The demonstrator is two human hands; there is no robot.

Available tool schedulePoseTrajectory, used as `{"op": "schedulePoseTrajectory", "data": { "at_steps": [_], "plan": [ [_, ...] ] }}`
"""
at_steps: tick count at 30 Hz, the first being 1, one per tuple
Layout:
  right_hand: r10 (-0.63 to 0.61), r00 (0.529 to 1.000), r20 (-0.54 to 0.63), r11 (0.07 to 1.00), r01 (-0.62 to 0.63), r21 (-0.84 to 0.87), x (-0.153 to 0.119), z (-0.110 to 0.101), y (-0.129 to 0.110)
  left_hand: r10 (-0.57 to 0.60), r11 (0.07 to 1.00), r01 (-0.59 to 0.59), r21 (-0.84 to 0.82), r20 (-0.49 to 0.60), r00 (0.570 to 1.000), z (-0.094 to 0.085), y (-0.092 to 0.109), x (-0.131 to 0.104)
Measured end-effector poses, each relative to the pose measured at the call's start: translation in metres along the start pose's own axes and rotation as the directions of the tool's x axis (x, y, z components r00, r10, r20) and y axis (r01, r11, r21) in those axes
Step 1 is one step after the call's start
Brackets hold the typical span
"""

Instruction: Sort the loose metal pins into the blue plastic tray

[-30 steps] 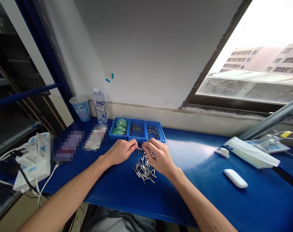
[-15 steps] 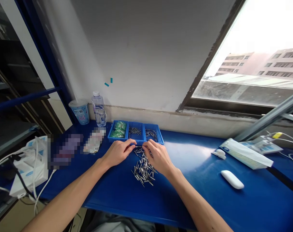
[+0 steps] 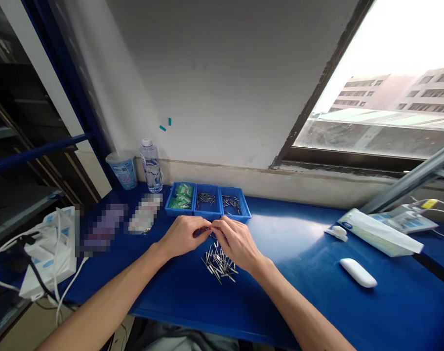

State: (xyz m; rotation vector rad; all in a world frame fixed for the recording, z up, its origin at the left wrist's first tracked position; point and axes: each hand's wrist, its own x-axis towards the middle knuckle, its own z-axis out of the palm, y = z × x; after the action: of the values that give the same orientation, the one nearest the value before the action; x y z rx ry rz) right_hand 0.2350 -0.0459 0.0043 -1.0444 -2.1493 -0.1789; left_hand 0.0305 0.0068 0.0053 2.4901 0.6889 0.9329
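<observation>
My left hand (image 3: 185,236) and my right hand (image 3: 234,239) meet at the fingertips, just above the pile of metal pieces (image 3: 219,263) on the blue table. Both are closed in a pinch, and whatever lies between the fingers is too small or hidden to name. Behind them stand three joined blue bins: the left bin (image 3: 180,211) has green packets, while the middle bin (image 3: 207,214) and the right bin (image 3: 246,212) contain thin metal pieces. My hands cover the upper part of the pile.
A bottle (image 3: 152,168) and a cup (image 3: 123,170) stand at the back left. White power strips (image 3: 48,263) with cables lie far left. On the right are a white rounded case (image 3: 358,272), a soft packet (image 3: 385,233) and a small white item (image 3: 338,233).
My fingertips have come together, and both hands sit slightly nearer to me. The thin piece that spanned the gap between them is now hidden. The view has shifted a little.
</observation>
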Motion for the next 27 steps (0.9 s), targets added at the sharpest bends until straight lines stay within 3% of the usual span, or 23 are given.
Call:
{"op": "schedulePoseTrajectory", "data": {
  "at_steps": [8,17,22,27],
  "plan": [
    [0.026,0.997,0.069,0.999,-0.023,-0.042,-0.001,0.003,0.009,-0.053,0.988,0.045,-0.146,-0.054,0.997,-0.002,0.002,0.001],
    [0.031,0.991,0.134,0.999,-0.025,-0.046,-0.004,0.008,0.009,-0.090,0.984,0.092,-0.150,0.017,0.996,-0.006,0.005,0.001],
    [0.065,0.985,0.159,0.997,-0.071,0.033,-0.005,0.007,0.010,-0.133,0.981,0.149,-0.122,0.130,0.983,-0.008,0.001,0.002],
    [0.085,0.978,0.189,0.992,-0.101,0.076,-0.007,0.011,0.013,-0.106,0.990,0.119,-0.076,0.151,0.983,-0.006,0.001,0.001]
  ]
}}
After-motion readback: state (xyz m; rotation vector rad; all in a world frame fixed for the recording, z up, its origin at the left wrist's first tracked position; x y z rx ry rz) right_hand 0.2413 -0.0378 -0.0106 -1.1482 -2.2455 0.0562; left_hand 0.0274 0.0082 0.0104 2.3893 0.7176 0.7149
